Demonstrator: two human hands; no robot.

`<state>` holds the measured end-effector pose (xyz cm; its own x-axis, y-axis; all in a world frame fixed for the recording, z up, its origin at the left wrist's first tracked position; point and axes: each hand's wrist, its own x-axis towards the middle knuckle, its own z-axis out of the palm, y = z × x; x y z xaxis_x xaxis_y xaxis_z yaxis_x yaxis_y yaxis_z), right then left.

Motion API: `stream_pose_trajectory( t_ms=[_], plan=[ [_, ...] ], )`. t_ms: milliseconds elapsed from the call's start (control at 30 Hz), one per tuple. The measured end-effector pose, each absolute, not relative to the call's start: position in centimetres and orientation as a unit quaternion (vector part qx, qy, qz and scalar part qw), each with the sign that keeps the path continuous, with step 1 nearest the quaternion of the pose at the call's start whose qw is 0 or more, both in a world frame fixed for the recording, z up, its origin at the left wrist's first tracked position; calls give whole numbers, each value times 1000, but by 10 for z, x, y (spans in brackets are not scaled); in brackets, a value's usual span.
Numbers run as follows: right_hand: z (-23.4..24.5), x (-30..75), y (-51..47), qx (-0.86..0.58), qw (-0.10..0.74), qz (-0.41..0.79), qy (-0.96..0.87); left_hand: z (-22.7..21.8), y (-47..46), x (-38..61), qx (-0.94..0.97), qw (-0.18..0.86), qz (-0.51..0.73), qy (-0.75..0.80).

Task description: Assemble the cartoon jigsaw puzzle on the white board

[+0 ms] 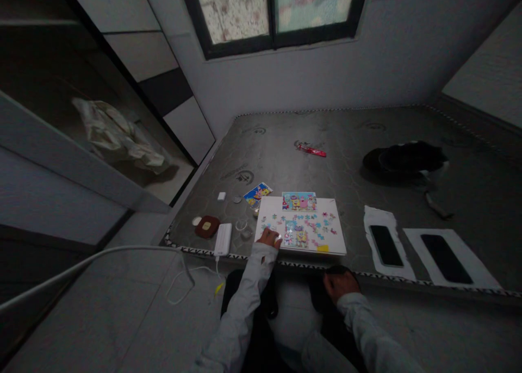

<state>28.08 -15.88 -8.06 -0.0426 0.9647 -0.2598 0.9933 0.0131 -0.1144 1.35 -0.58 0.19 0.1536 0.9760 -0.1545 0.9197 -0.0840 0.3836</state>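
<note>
hands apart: right hand (pixel 341 286) is nearest, loosely curled at the right knee (pixel 320 297), can't tell if anything's in it; left hand (pixel 269 238) is a bit farther, fingers bent over the near left part of a white board (pixel 269 205), can't tell if a pc is pinched there. part-built jigsaw (pixel 300 238) sits on the board just right of left hand, w/ loose pcs (pixel 321 237) scattered about it & a yellow slip (pixel 323 248) at the near right. cartoon pic card (pixel 299 201) lies at the board's far edge. left of board: white power bank (pixel 223 240), then brown box (pixel 207 227). well right: 2 dark phones (pixel 386 246) on white sheets (pixel 369 215). blue card (pixel 256 194) is by the board's far left corner. farther off on the grey mattress (pixel 277 161): red item (pixel 313 151), w/ fuzzy black thing (pixel 403 158) to its right. farthest: window (pixel 232 14).
</note>
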Motion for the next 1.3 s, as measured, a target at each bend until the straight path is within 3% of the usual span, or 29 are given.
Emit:
stream_pose_trajectory(
  t_ms=[1300],
  plan=[
    [-70, 275, -159, 708, 68, -141, 688, 6, -9, 12, 714, 232, 99, 653]
  ],
)
